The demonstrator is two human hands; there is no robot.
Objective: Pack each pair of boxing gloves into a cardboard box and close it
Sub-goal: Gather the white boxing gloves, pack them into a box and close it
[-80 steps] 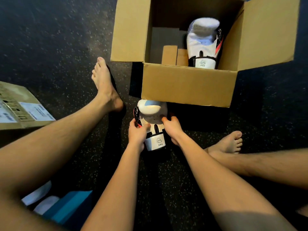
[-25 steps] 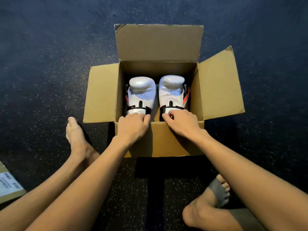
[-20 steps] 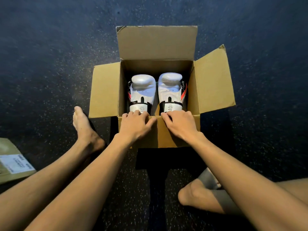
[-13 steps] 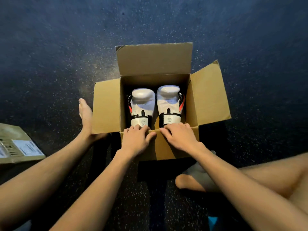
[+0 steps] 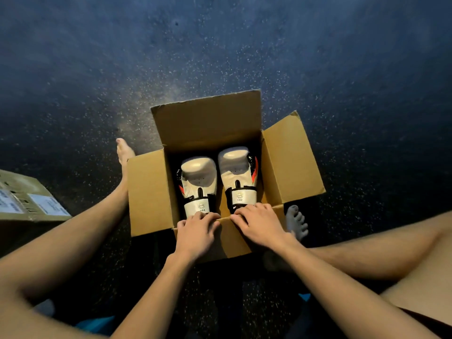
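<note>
The box (image 5: 292,165) is sitting open on the dark speckled floor (image 5: 244,50), between the person's bare legs. Its far flap is standing up, and its left and right flaps are spreading outward. Two gloves are lying side by side inside it, palms up and cuffs toward the person: the left glove (image 5: 199,177) is lying just beside the right glove (image 5: 236,167), and the two are nearly touching.

The left hand (image 5: 197,232) is resting on the box's near rim, its fingers lying almost straight with a slight bend and the tips reaching the left glove's cuff. The right hand (image 5: 260,223) is resting on the same rim just beside it, fingers likewise stretched and loosely bent, the tips lying at the right glove's cuff. Neither hand is clasping anything.

The left foot (image 5: 124,152) is lying against the box's left flap, and the right foot (image 5: 296,222) is showing by the near right corner. A second box (image 5: 27,201), shut and bearing white labels, is sitting well apart at the left edge.
</note>
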